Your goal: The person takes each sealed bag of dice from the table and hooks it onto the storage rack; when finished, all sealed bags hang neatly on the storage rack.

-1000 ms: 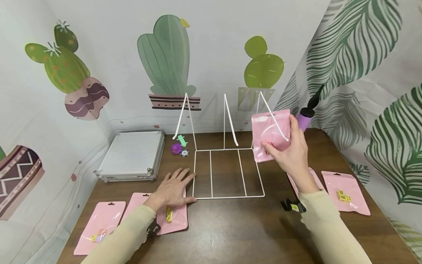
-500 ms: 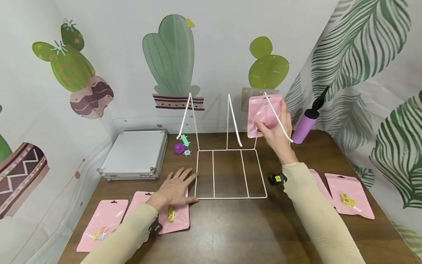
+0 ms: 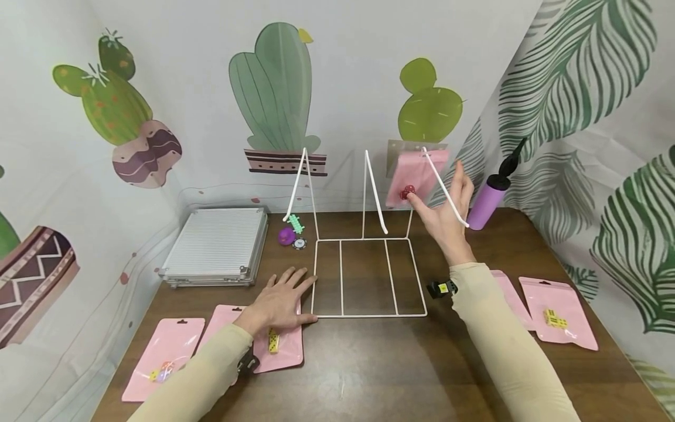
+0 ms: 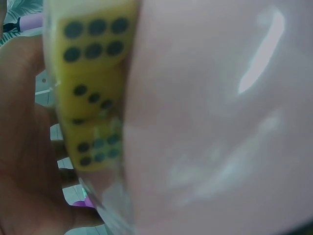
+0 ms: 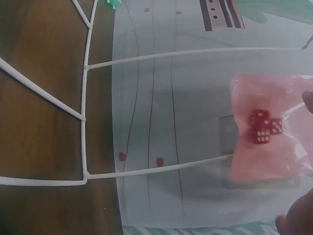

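Observation:
A pink zip bag [image 3: 424, 173] with red dice [image 5: 262, 126] in it hangs from the right arm of a white wire display rack [image 3: 366, 316]. Beside the bag my right hand [image 3: 448, 217] is spread. Its thumb tip reaches the dice in the head view, while the fingers stand apart from the bag's right edge. My left hand [image 3: 276, 305] lies flat, fingers spread, at the rack's front left corner. Under it is a second pink bag [image 3: 290, 351], holding yellow dice [image 4: 93, 93].
More pink bags lie left [image 3: 163, 351] and right [image 3: 561, 310]. A silver case [image 3: 213, 243] stands at back left, near a purple toy [image 3: 286, 237], a green toy [image 3: 295, 224] and a poker chip [image 3: 299, 243]. A purple pump [image 3: 487, 202] leans against the wall.
My right hand has carried the pink bag up and back to the rack's right arm, then its fingers have opened away from the bag. The left hand has stayed put.

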The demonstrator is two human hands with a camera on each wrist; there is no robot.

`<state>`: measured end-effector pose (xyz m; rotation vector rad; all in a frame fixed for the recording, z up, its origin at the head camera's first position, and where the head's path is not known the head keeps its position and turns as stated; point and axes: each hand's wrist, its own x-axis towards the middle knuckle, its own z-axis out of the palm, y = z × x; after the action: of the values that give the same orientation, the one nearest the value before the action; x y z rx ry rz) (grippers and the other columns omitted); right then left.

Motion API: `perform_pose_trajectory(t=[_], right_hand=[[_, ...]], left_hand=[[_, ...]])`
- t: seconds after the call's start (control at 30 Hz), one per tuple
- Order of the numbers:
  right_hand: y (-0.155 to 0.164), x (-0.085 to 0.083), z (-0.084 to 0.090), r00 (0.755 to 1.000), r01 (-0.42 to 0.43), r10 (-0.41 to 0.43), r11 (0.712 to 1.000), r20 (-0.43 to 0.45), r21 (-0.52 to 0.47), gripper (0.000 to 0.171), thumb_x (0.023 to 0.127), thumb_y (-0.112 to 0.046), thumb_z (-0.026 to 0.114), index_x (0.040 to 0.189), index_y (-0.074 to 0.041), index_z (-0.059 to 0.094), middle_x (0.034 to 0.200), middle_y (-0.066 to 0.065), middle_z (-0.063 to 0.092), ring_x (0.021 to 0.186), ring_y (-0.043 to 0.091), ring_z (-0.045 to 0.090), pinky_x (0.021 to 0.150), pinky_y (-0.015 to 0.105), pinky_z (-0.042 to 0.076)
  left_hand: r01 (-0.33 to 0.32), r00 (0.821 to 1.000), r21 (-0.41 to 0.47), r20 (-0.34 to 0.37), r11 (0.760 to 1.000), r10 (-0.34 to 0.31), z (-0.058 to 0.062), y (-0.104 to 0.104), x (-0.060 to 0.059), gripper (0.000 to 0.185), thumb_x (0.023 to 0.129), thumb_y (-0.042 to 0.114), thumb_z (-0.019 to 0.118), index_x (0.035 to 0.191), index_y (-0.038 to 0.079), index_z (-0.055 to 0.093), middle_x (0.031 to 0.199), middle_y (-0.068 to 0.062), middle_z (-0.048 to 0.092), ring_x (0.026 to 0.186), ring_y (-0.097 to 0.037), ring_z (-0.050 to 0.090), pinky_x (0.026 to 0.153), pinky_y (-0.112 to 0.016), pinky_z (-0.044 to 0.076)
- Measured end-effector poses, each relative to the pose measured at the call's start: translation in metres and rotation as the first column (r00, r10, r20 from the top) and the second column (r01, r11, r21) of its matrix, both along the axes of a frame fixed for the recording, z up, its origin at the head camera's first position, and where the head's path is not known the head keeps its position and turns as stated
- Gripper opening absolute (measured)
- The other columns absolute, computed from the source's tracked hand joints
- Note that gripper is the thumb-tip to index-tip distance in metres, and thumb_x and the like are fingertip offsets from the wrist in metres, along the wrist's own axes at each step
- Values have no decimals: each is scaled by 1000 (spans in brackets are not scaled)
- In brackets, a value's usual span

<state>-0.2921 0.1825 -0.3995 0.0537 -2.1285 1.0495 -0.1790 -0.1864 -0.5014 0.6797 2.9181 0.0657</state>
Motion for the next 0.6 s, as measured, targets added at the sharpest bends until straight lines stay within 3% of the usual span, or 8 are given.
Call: perform_pose_trajectory(t=[0.13,0.37,0.6], right_hand=[[2,5,1,1000,1,-1,1000,-1,7,111,68,-46,84,154,-11,24,149,22,30,140,30,31,114,55,31],[8,12,0,1000,-25,26,999,-17,35,110,69,-42,85,154,-8,24,152,21,31,143,28,29,119,45,26],[15,22,-8,996,-81,82,996,-30,21,107,68,-32,87,153,-8,28,149,22,35,137,34,39,115,46,32]], left_hand=[[-2,1000,5,4,1000,2,0,0,0,98,74,79,58,153,29,29,160,-6,27,147,-35,24,112,-66,25],[5,1000,4,0,1000,-5,-1,-1,-1,97,75,80,56,154,29,29,160,-6,27,146,-36,24,112,-66,25],[7,1000,-4,5,1000,-7,-1,-1,-1,97,75,80,55,154,29,28,160,-6,26,146,-36,24,112,-65,25]])
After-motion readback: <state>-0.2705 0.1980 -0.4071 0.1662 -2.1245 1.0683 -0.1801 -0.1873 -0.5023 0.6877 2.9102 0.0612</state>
